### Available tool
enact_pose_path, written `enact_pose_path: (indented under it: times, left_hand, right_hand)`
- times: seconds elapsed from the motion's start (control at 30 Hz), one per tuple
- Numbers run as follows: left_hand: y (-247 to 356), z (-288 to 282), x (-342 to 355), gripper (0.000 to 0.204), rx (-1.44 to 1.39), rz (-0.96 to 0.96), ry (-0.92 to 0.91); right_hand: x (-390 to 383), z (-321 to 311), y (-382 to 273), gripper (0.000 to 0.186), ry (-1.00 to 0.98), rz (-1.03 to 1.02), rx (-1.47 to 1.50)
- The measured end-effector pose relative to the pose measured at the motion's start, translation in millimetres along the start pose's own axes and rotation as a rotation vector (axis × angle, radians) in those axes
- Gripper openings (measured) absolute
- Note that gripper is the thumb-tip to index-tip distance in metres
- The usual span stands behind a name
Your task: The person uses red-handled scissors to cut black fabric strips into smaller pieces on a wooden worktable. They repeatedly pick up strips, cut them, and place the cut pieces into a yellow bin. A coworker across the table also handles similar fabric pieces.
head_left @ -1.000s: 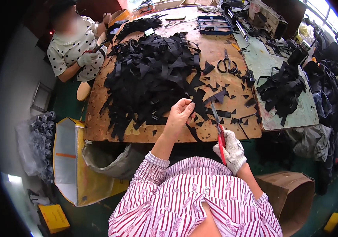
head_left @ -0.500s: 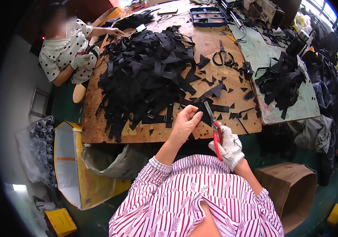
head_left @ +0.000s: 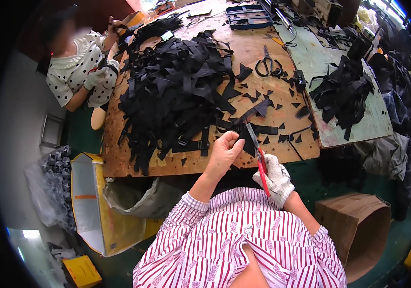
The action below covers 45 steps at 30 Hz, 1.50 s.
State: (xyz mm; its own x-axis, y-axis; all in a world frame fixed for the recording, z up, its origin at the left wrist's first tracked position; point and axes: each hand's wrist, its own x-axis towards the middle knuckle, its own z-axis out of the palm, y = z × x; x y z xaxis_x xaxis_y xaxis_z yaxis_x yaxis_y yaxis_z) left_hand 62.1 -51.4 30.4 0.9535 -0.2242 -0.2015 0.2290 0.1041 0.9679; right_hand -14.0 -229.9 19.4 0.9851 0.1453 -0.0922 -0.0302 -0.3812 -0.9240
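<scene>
My bare left hand [head_left: 225, 151] pinches a black fabric piece [head_left: 245, 143] near the front of the wooden table [head_left: 119, 163]. My gloved right hand [head_left: 275, 178] is closed on red-handled scissors [head_left: 262, 168], whose metal blades point forward beside that piece. A large pile of black strips and scraps [head_left: 172, 86] covers much of the tabletop beyond my hands, with small triangles scattered to its right. A second pair of scissors [head_left: 269, 65], with black handles, lies farther back.
A co-worker [head_left: 76, 72] at the left holds dark material. A pale green board [head_left: 340, 134] at right bears another strip pile [head_left: 340, 101]. A blue tray [head_left: 247, 19] stands at the back. Below are a yellow container [head_left: 97, 230], a sack [head_left: 133, 199] and a carton [head_left: 344, 216].
My left hand and the scissors have shifted slightly, the scissors leftward from a second ago. The co-worker's bare hand reached to the table half a second ago and is now raised with dark material.
</scene>
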Motion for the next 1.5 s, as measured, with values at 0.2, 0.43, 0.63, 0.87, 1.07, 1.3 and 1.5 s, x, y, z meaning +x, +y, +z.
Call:
enact_pose_path:
  times: [0.2,0.43,0.63,0.87,1.07,1.3,1.5]
  left_hand:
    - [3.6,5.6,-8.1,0.009,-0.007,-0.01,0.003]
    - [-6.8,4.1,-2.9,0.008,-0.001,0.017,0.0]
    - [-6.1,5.8,-9.6,0.01,0.046,0.006,-0.017]
    - [-0.1,7.6,-8.0,0.009,0.066,-0.033,-0.027]
    - [-1.4,2.0,3.9,0.009,0.234,-0.08,-0.136]
    - [19.3,28.4,99.3,0.02,0.564,0.305,0.004]
    - [-45.8,27.8,153.7,0.026,0.956,0.436,0.062]
  right_hand:
    - [2.9,-1.5,-2.7,0.056,0.07,-0.08,-0.151]
    - [-3.9,6.0,-3.0,0.052,0.057,0.111,0.108]
    - [1.0,2.7,-0.5,0.05,0.008,0.066,0.048]
    - [-4.8,19.2,25.7,0.043,0.029,0.229,0.43]
    - [10.4,-2.5,20.0,0.03,0.275,0.301,0.971]
    - [5.2,-17.3,24.9,0.03,0.355,0.236,0.905]
    - [-3.4,-11.1,29.5,0.028,0.357,0.26,0.877]
